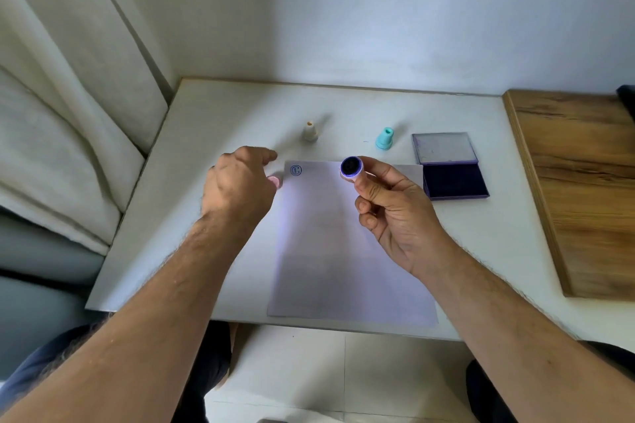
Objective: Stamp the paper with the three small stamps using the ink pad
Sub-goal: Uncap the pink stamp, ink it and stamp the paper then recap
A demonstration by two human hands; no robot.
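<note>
White table (213,120): your right hand (395,209), raised over the paper (343,250), pinches an inked stamp (351,168), face toward you; left hand (237,188) loosely curled beside a pink stamp (275,181).

A white table (213,106) is set into a corner formed by plain white walls (412,10), with a pale curtain (68,78) hung at the left. A wooden board (577,182) is laid along the table's right side. Light floor tiles (309,371) are seen below the near edge.
</note>
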